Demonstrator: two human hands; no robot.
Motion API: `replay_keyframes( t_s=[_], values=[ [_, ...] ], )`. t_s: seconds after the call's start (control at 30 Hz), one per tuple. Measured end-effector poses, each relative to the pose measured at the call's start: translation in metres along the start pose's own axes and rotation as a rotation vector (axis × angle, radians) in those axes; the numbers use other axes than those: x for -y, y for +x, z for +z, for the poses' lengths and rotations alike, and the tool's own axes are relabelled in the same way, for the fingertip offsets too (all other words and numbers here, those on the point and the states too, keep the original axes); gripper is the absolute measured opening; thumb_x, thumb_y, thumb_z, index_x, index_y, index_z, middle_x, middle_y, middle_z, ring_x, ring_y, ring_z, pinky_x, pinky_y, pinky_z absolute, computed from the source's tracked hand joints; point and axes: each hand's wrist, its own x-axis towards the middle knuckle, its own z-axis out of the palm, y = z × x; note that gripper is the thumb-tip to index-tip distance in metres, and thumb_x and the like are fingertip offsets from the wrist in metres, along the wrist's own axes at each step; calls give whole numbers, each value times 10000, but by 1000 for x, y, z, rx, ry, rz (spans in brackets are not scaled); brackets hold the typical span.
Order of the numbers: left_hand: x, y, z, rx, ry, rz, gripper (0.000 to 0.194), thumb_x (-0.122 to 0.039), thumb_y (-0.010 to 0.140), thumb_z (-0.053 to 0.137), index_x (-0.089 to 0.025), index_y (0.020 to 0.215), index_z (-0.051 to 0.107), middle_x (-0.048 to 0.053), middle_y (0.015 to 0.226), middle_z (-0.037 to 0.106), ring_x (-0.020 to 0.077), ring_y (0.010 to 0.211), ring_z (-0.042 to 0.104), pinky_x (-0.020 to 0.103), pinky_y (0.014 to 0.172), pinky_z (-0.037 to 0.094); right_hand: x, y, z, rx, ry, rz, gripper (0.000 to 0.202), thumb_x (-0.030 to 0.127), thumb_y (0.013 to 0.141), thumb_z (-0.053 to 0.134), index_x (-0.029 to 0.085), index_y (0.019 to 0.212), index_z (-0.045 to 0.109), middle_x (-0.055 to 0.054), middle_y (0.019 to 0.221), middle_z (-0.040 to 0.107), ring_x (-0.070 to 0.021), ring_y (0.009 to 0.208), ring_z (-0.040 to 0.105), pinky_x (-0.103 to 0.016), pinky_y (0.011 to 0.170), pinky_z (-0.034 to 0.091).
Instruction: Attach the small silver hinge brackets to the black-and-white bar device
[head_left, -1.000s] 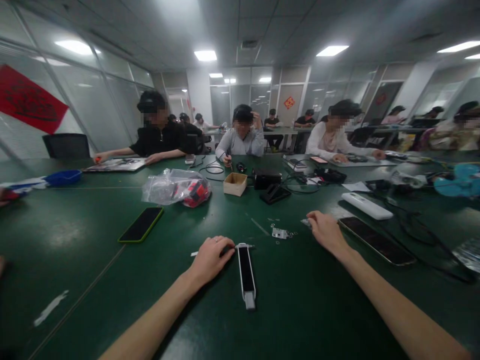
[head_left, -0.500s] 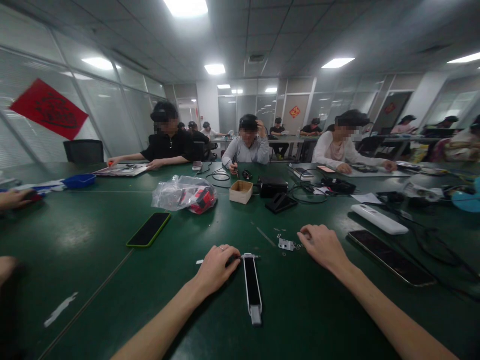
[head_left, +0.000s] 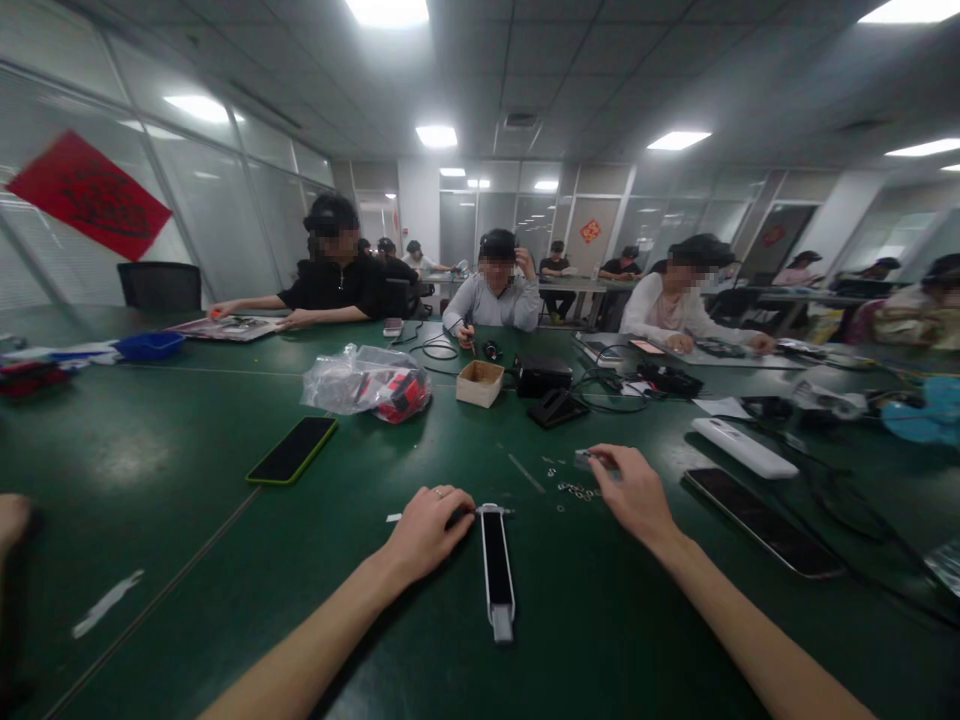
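Between my arms a white-framed device with a long black face [head_left: 498, 562] lies on the green table [head_left: 585, 630]. My left hand [head_left: 429, 530] rests at its upper left end, thumb and fingers closed round something dark I cannot make out. A thin rod crosses the device's top. Farther right, my right hand [head_left: 630, 490] pinches a small silver metal piece [head_left: 583, 458] between thumb and forefinger, just above the table. Several tiny metal rings [head_left: 576, 491] lie scattered to the left of that hand.
A phone with a green edge [head_left: 294, 450] lies left, a dark phone [head_left: 761, 520] and white device [head_left: 742, 447] right. Beyond are a plastic bag [head_left: 364, 383], a small box [head_left: 480, 384], black box [head_left: 543, 374] and cables. People sit across the table.
The small metal piece has been taken up by my right hand and moved up from beside the rings. My left hand stays beside the device. The view has shifted slightly.
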Motion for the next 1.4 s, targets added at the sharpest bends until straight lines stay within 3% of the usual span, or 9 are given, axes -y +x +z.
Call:
replay_keyframes(
  t_s=[0.1,0.27,0.43,0.57,0.73,0.97,1.23,1.4],
  values=[
    [-1,0,-1,-5,6,5,114,-216,871,501,-212,946,586,16,936,638,178,854,578,305,751,410,-27,4,-8,-93,-68,67,306,378,869,413,150,964,594,-111,899,621,-226,817,570,-369,744,463],
    [1,1,1,-13,-11,19,130,-232,881,477,-211,953,583,21,934,638,172,850,579,302,764,410,-55,3,-8,-19,-102,44,371,422,881,370,147,962,606,-113,880,622,-223,770,589,-377,724,479],
    [2,1,2,-3,-7,19,127,-216,876,478,-216,950,581,16,933,638,179,851,581,308,752,408,-45,5,-5,-17,-111,-14,367,405,891,373,138,965,613,-118,898,623,-228,811,594,-377,770,472],
    [1,1,1,3,-13,10,139,-218,875,474,-212,961,584,19,952,633,176,861,575,305,754,411,-42,6,-9,-11,-185,31,339,324,886,377,120,1026,610,-124,927,589,-230,844,582,-362,784,462],
    [0,1,0,-1,-20,3,146,-227,881,465,-213,957,589,19,942,633,173,843,572,305,748,406,-47,5,-12,87,-259,116,292,273,865,406,140,991,633,-116,962,576,-223,845,576,-345,766,456],
    [-2,0,-2,2,-6,-13,156,-228,875,459,-211,950,595,27,939,639,179,854,572,301,756,402,-33,4,-12,185,-300,66,195,256,826,462,166,890,623,-77,892,603,-208,836,556,-322,731,420],
    [2,0,2,-17,-17,1,149,-236,886,462,-212,955,592,26,946,635,177,849,570,305,752,402,-26,5,-14,285,-348,123,163,251,800,483,177,821,626,-56,801,615,-202,779,563,-306,666,388],
    [-1,0,0,-7,-28,-7,144,-240,892,461,-213,961,585,26,962,633,176,873,569,308,770,408,-28,5,-18,363,-278,209,237,353,800,492,184,853,651,-53,805,625,-202,762,577,-308,644,409]
  ],
)
